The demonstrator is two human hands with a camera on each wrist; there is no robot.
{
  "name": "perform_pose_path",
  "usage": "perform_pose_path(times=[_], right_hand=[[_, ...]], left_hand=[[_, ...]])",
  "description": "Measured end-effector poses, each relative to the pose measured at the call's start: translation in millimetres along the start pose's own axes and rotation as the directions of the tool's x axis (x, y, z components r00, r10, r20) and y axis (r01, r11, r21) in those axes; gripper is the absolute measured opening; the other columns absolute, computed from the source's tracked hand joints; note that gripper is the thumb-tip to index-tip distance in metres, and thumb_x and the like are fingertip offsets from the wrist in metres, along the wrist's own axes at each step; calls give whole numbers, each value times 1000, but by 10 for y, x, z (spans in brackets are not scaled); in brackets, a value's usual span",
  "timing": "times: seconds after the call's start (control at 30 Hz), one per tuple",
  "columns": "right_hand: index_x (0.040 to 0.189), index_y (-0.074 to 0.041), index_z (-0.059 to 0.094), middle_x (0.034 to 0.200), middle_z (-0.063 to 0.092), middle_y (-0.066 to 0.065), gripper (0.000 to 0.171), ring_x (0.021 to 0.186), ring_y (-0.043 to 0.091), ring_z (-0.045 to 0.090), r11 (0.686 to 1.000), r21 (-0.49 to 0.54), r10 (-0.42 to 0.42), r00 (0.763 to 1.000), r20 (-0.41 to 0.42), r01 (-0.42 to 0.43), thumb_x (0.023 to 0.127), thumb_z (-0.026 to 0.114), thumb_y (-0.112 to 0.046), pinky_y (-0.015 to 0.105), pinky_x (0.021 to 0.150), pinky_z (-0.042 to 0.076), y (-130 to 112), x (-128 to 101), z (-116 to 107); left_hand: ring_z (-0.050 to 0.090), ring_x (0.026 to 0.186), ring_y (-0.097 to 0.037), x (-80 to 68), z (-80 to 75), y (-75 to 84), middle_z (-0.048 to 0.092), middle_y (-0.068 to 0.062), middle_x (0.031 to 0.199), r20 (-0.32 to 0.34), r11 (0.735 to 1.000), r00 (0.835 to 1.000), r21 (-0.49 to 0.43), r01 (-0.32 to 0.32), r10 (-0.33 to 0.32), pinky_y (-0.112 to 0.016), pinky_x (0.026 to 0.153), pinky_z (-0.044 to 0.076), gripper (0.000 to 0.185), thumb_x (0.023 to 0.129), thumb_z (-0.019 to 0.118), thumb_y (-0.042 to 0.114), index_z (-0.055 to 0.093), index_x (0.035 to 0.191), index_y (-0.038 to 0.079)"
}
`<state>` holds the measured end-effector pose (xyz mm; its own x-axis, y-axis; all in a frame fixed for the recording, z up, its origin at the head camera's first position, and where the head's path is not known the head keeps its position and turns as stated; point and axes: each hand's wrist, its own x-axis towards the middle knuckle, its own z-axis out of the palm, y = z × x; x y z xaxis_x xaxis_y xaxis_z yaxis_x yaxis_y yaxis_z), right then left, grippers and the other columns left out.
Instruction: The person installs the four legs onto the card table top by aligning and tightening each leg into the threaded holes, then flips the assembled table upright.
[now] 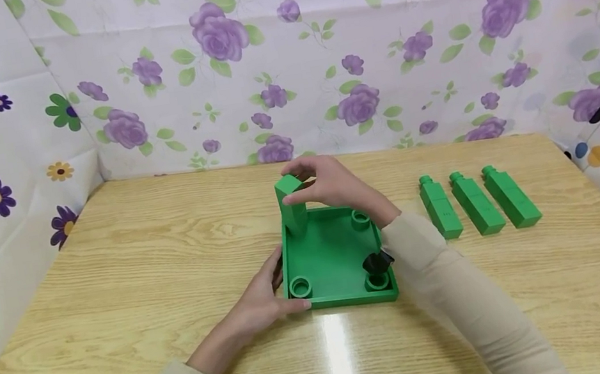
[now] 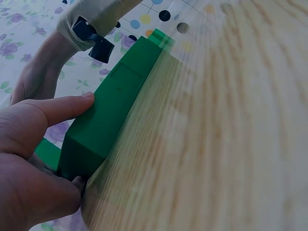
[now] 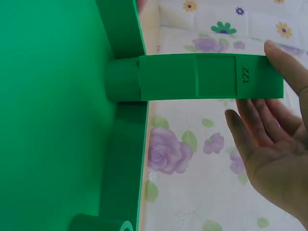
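A green square tray-like piece [image 1: 336, 253] with low walls lies on the table, round sockets visible at three corners. At its far left corner a green leg [image 1: 293, 207] stands upright, its lower end at a corner socket. My right hand [image 1: 334, 180] pinches this leg near the top between thumb and fingers; in the right wrist view the leg [image 3: 192, 77] bears the mark 122. My left hand [image 1: 259, 300] grips the tray's near left corner, thumb on the front wall. The left wrist view shows the thumb and fingers around the green wall [image 2: 113, 98].
To the right of the tray, three more green legs [image 1: 477, 202] lie side by side on the wooden table [image 1: 143, 268], their narrow necks facing away. Flowered sheets [image 1: 306, 70] hang behind and beside the table.
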<state>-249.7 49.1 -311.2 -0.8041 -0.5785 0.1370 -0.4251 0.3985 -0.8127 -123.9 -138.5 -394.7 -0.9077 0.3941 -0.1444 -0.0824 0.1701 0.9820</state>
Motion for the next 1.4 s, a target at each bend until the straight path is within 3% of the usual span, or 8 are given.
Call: perform_pose_path(times=[0.37,0.77,1.23,1.4], right_hand=[[100,-12,57,92,56,-1,43,84,9,54,994,-112,-6,988,-156,-11,71,77,-37,26,73,44,-44,-16,125],[94,-7,52,77,49,4,41,67,15,47,982,-183,-9,959,-284,-45,74,75,-34,29,61,41,-114,-52,269],[91,-8,53,80,51,4,39,69,15,49,989,-115,39,916,-399,-93,72,76,-33,28,61,42,-149,-62,344],[93,-7,54,83,53,5,41,74,16,50,986,-99,80,902,-424,-134,71,77,-34,28,65,43,-158,-58,375]], left_hand=[[19,132,-18,-9,10,3,15,-2,147,1,1000,1000,4,19,-19,-40,102,24,104,72,77,7,4,146,19],[21,131,-14,-8,16,-18,16,2,147,-12,1000,999,3,31,-31,-39,100,27,107,70,78,6,5,146,20],[20,132,-17,10,24,-6,16,-2,147,-3,1000,1000,15,-20,20,-41,102,23,105,71,77,6,5,146,19],[19,132,-19,6,20,-4,15,-3,147,4,1000,1000,5,-7,7,-42,102,23,104,72,76,5,5,146,19]])
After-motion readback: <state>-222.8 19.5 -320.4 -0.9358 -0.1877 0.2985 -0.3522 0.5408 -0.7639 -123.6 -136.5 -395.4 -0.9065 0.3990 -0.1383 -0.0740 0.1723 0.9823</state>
